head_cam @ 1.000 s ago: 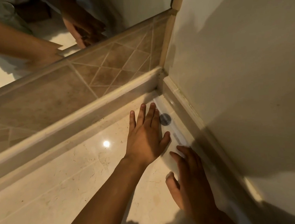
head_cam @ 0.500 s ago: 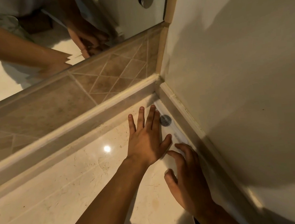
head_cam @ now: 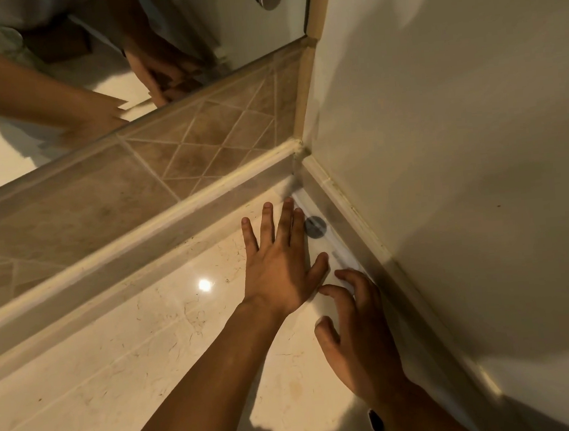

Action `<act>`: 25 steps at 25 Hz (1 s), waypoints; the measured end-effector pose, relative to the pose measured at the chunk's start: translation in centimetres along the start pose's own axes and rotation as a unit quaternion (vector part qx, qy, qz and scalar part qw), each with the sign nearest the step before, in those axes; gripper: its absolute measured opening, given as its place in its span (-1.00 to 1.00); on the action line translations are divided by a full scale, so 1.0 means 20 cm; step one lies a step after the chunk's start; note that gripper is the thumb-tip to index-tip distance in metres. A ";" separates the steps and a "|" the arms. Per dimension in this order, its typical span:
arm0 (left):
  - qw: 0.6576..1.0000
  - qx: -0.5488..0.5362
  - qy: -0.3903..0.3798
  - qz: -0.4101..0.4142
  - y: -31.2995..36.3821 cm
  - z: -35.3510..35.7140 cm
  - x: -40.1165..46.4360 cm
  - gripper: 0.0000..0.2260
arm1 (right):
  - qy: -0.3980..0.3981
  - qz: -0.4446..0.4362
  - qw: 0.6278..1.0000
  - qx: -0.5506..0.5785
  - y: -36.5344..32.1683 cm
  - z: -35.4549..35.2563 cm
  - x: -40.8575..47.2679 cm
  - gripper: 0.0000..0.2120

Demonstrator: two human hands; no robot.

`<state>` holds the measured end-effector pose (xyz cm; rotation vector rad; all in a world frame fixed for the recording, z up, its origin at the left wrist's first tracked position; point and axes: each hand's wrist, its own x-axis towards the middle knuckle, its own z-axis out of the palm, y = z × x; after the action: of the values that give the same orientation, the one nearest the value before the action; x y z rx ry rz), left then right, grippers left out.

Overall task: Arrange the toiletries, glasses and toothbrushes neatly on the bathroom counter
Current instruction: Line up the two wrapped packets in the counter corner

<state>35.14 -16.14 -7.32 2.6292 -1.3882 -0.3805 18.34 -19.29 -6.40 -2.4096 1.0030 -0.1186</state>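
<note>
A: Head view: my left hand [head_cam: 282,267] lies flat, fingers straight, on a clear packet [head_cam: 328,256] in the bench [head_cam: 119,384] corner; the right hand [head_cam: 358,332] has crept nearer, fingers curved on its edge.

B: What is inside?

A: Perhaps a toothbrush; too faint to tell.

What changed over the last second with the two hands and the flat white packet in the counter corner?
Little changed. The right hand slid slightly forward along the flat white packet with the dark round mark, bringing its fingers closer to the left hand's thumb. The view tipped upward, so more of the mirror shows. The left hand stayed flat, pressing the packet against the cream marble counter in the corner. Nothing was picked up or released.
</note>
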 end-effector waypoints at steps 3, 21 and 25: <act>1.000 -0.018 0.013 0.003 0.00 0.00 -0.01 -0.27 | 0.002 -0.004 1.000 0.012 -0.01 -0.02 0.01 -0.61; 0.968 -0.114 -0.047 0.219 0.44 -0.13 -0.70 -0.66 | 0.012 -0.007 0.999 -0.045 0.42 -0.44 -0.90 -0.68; 0.956 -0.085 -0.129 0.251 0.68 0.01 -0.76 -0.64 | 0.000 0.034 0.990 -0.134 0.53 -0.45 -1.11 -0.45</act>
<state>16.09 -11.29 -1.81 2.0429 -1.9326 -0.7469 -6.84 -14.27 -1.26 -2.6097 1.1641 0.0436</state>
